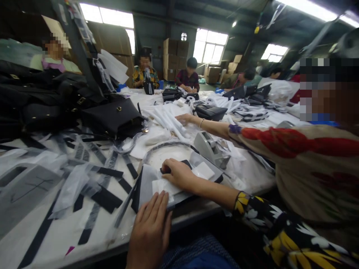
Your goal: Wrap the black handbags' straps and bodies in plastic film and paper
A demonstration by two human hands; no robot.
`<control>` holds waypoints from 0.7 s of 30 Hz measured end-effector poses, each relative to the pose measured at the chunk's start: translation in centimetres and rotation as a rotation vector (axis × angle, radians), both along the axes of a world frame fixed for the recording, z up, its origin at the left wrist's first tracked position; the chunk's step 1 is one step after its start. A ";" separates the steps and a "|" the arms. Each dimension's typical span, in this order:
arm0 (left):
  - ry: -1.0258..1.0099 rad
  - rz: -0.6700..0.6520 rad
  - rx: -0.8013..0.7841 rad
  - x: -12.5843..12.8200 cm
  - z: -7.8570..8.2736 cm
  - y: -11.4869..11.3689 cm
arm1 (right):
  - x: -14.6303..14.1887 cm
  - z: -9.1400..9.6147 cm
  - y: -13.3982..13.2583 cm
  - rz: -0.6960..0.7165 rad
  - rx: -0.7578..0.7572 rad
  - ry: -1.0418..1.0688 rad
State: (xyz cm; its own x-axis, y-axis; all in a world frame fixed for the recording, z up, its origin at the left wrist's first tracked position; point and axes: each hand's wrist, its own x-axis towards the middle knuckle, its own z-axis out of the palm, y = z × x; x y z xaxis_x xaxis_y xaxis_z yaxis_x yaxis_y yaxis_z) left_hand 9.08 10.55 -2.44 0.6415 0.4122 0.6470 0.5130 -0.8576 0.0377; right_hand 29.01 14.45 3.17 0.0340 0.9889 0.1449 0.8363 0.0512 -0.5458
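Note:
A black handbag lies at the table's front edge, largely covered by thin white wrapping sheet, with its plastic-wrapped handle arching away from me. My left hand rests on its near edge, fingers stretched out over white paper. My right hand lies on top of the bag with curled fingers closed on a small black piece, whose exact kind I cannot make out. Beside that hand sits a small white packet.
A grey tape dispenser stands just behind the bag. A co-worker's arm reaches in from the right toward white rolls. Black bags are piled at left, above wrapped black straps and a grey box-like object.

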 end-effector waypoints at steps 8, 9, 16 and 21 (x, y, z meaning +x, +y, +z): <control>-0.039 -0.067 0.073 -0.1 -0.7 1.0 | 13.7 4.6 -7.0 -0.469 0.191 0.130; -0.036 -0.069 0.079 -0.1 -0.7 1.1 | 15.6 4.8 -7.5 -0.520 0.149 0.146; -0.046 -0.083 0.137 -0.2 -0.7 1.3 | 20.1 2.7 -6.2 -0.608 -0.115 0.381; -0.025 -0.071 0.127 -0.3 -1.0 1.3 | 20.0 2.4 -5.7 -0.643 -0.133 0.515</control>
State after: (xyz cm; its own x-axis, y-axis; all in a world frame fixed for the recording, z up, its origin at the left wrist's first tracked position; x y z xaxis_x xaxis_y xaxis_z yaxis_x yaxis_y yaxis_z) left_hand 8.79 11.84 -3.48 0.6496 0.2801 0.7068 0.4509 -0.8905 -0.0615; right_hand 49.01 8.79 5.57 0.6275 0.7620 -0.1602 0.3246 -0.4430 -0.8357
